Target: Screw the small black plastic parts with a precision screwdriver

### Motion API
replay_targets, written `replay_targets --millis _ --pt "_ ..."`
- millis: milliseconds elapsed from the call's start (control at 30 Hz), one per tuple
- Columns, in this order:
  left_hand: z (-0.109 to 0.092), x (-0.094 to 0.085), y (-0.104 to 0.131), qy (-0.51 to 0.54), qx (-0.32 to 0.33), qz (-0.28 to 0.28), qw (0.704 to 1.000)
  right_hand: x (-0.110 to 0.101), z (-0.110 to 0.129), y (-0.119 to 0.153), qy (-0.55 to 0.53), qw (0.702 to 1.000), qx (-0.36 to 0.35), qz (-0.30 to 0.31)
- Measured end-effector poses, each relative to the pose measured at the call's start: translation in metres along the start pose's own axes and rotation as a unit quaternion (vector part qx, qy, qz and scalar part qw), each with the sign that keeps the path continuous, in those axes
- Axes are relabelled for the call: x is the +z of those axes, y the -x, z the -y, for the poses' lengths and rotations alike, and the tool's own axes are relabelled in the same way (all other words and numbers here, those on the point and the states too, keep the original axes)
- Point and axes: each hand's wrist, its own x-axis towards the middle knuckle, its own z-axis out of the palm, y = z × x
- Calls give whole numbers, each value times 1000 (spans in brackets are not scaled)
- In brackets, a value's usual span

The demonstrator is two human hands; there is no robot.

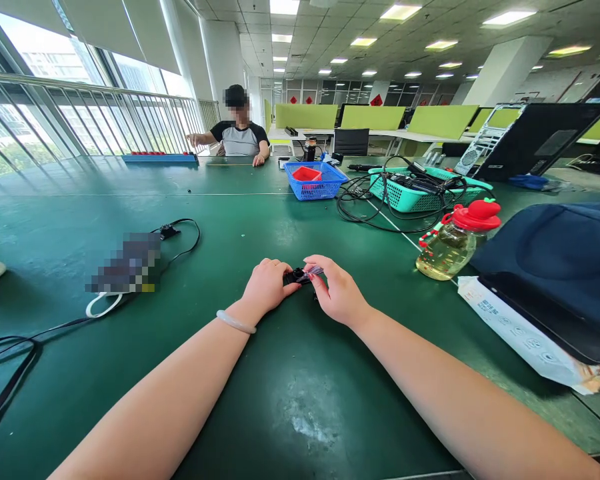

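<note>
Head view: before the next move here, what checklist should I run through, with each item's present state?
1. Left hand has hold of the small black item: ok, fingers and thumb are on it.
2. Right hand has hold of the thin pale piece: ok, pinched in the fingers.
3. Contact between piece and item: cannot tell, fingers hide it.
4. Red-lidded bottle clear of both hands: ok, it stands off to the right.
5. Cables contained in the teal basket: not ok, loops spill onto the table.
6. Other person clear of the work: ok, across the table.
</note>
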Motion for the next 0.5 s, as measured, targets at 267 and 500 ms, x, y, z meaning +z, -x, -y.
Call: replay_targets --millis 267,500 --pt "-1 -1 1 -4 1 -2 1000 3 2 -3 14 996 -90 5" --pt "-1 -1 1 7 0 -9 1000 3 7 -4 41 987 -152 14"
